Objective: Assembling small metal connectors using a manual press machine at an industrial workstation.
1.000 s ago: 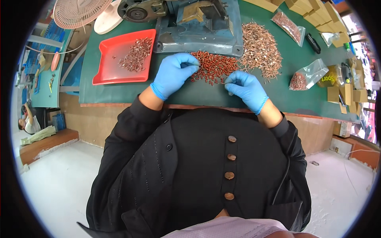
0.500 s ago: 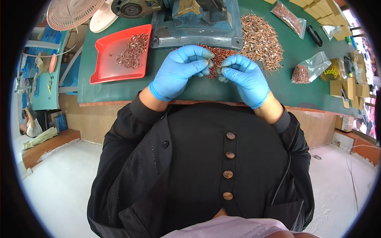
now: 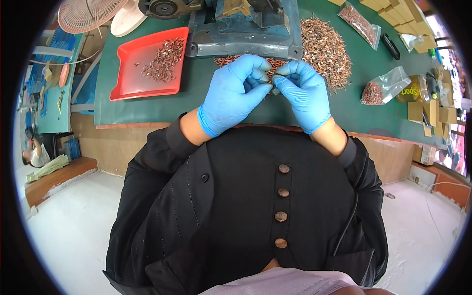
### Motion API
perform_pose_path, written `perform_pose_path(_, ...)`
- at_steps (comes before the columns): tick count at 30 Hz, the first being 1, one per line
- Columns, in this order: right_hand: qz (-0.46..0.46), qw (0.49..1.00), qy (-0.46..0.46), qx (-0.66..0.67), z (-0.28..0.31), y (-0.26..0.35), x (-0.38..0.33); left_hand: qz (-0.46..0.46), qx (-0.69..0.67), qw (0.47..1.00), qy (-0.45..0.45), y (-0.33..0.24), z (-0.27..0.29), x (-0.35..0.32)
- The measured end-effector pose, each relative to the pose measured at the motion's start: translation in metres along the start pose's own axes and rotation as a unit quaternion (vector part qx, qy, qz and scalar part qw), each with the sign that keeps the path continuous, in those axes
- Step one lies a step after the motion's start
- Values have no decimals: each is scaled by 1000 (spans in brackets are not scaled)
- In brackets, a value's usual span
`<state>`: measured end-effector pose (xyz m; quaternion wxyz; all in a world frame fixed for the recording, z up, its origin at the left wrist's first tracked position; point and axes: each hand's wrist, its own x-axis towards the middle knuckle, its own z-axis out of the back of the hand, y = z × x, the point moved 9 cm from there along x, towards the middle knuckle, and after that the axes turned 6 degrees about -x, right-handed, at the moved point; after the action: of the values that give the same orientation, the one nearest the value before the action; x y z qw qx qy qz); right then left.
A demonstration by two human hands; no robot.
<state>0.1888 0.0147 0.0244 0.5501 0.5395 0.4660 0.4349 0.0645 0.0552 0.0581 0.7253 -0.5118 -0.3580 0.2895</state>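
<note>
So we're working with both hands close together at the green bench, fingertips practically meeting. Our blue-gloved left hand [image 3: 232, 94] is curving its thumb and forefinger into a loop, fingers bent, tips right beside the other hand's. Our blue-gloved right hand [image 3: 306, 97] is bending its fingers too, thumb and forefinger coming close at the tips. We can't tell whether either is really pinching a piece or just pressing together, since anything there is tiny and the fingers are blocking it.

The heap of small red rods [image 3: 227, 60] is lying at 12 o'clock from our fingertips, spreading toward 11 and partly hiding behind our gloves. Just past it, the blue-grey machine base [image 3: 243, 48] is sitting around 11 to 12. A big pile of copper-coloured pieces [image 3: 325, 55] is spreading at 2, and a clear bag of reddish pieces [image 3: 372, 93] is resting at 3. Over at 9 to 10, the red tray [image 3: 129, 81] is holding more dark reddish bits [image 3: 164, 60].
</note>
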Motion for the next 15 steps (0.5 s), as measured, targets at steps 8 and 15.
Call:
perform_pose_path(8, 41, 997, -63, 24, -3, -1, 16, 11, -47, 999, -19, 3, 7, 3)
perform_pose_path(15, 62, 989, -80, 104, -10, 7, 35, 38, -186, 978, -81, 20, 20, 11)
